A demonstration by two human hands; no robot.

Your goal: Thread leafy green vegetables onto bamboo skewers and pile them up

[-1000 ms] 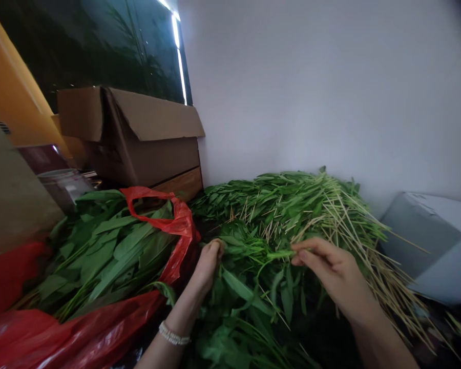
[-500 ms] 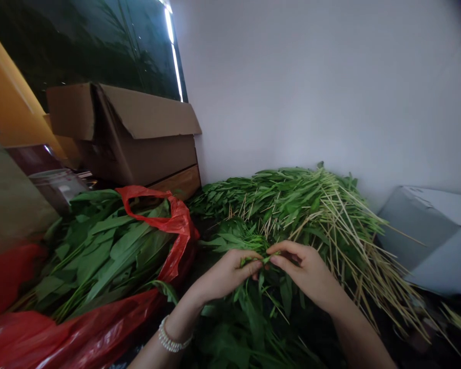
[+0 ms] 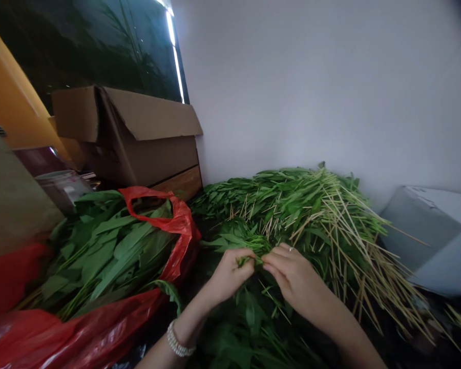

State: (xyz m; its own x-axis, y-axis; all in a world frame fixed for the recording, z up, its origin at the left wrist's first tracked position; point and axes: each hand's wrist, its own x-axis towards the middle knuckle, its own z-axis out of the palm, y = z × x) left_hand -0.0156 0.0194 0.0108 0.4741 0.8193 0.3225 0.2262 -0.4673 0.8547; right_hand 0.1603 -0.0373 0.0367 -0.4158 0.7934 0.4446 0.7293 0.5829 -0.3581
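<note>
Near the centre, my left hand (image 3: 230,275), with a pearl bracelet on its wrist, is closed on green stems (image 3: 256,260). My right hand (image 3: 290,274), wearing a ring, meets it fingertip to fingertip and pinches the other end of the same stems. Behind both hands lies a large heap of leafy greens (image 3: 284,195), its pale cut stalks (image 3: 349,246) spreading to the right. Loose leaves (image 3: 253,318) lie below my hands.
At the left, a red plastic bag (image 3: 182,225) holds broad green leaves (image 3: 115,246). An open cardboard box (image 3: 149,154) stands behind it. A white box (image 3: 438,230) sits at the right, against the pale wall (image 3: 311,87).
My right hand has turned so its back and ring show, and its fingers have closed together. My left hand has curled more tightly round the stems and shifted slightly left.
</note>
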